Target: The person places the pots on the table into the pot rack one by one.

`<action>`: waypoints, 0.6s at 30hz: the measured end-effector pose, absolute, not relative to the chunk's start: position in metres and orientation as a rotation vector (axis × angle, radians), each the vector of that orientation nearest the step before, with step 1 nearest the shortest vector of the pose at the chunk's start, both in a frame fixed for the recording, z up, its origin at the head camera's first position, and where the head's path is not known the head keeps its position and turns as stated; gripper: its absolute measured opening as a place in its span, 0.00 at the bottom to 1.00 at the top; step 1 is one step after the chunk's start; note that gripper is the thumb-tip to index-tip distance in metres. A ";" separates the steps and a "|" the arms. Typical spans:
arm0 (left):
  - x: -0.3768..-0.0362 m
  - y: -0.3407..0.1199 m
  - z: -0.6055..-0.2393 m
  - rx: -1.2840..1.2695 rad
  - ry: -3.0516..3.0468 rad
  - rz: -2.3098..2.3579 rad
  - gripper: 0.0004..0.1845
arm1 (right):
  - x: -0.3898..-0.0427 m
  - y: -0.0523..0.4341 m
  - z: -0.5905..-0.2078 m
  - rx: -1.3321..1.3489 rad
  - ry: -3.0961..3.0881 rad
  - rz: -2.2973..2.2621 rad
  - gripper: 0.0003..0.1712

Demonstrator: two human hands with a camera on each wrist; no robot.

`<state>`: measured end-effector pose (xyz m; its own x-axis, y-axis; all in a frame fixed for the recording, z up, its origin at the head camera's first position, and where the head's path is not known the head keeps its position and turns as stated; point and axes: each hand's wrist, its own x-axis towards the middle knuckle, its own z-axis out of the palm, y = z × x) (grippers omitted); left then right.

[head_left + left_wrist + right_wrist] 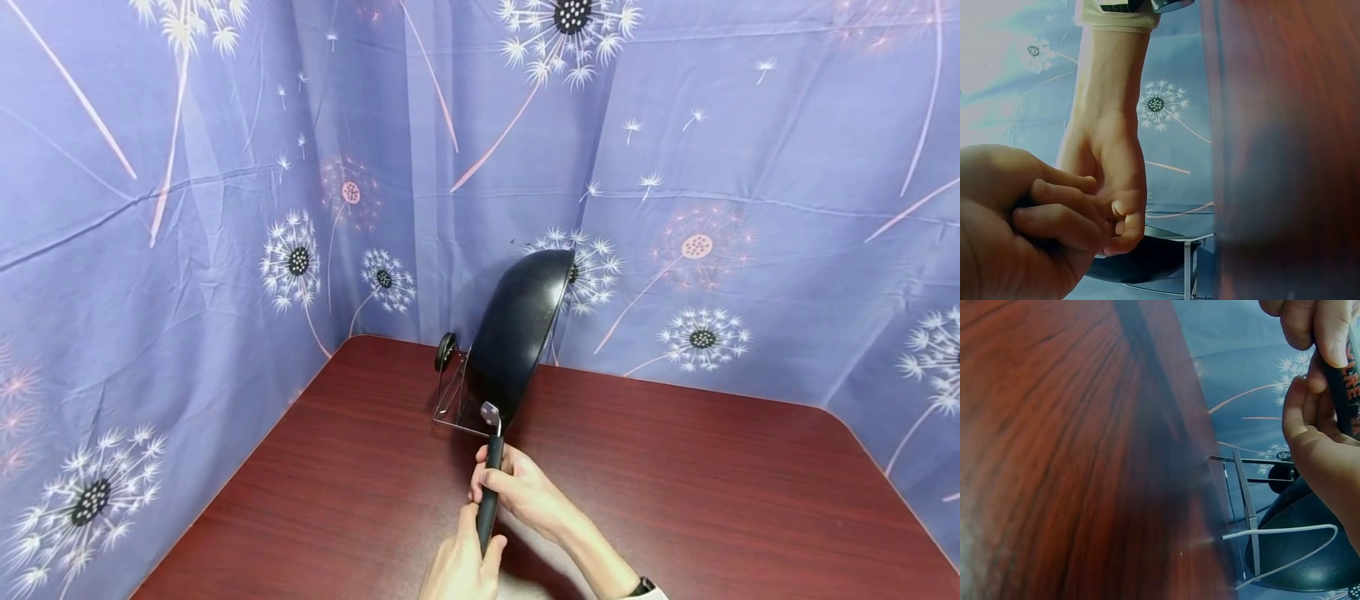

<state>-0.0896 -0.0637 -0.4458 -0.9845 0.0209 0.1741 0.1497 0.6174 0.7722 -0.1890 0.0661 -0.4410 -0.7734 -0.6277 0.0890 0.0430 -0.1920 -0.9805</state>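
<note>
A black pan (pixel 525 325) stands on its edge in a wire rack (pixel 453 408) at the back of the dark red table (pixel 675 483). Its black handle (pixel 490 492) points toward me. My right hand (pixel 525 492), with a watch on its wrist, grips the handle's middle. My left hand (pixel 459 568) grips the handle's near end just below it. In the left wrist view the left hand (pixel 1022 237) lies against the right hand (pixel 1110 187), with the pan (pixel 1147 259) behind them. The right wrist view shows the right hand (pixel 1319 450) curled round the handle (pixel 1349 381) above the pan (pixel 1297 550) and the rack (pixel 1247 506).
A small black round knob (pixel 446 351) sits at the rack's far left end. Blue cloth printed with dandelions (pixel 225 208) hangs close behind and on both sides of the table. Bare tabletop stretches left and right of the hands.
</note>
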 end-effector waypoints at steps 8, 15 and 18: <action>-0.091 -0.064 -0.452 -0.184 -2.742 -1.358 0.21 | -0.185 0.070 -0.438 -0.614 1.722 -1.925 0.17; -0.091 -0.068 -0.459 -0.306 -2.731 -1.303 0.22 | -0.182 0.073 -0.439 -0.582 1.786 -1.877 0.18; -0.092 -0.071 -0.462 -0.359 -2.741 -1.295 0.24 | -0.182 0.074 -0.439 -0.577 1.806 -1.860 0.19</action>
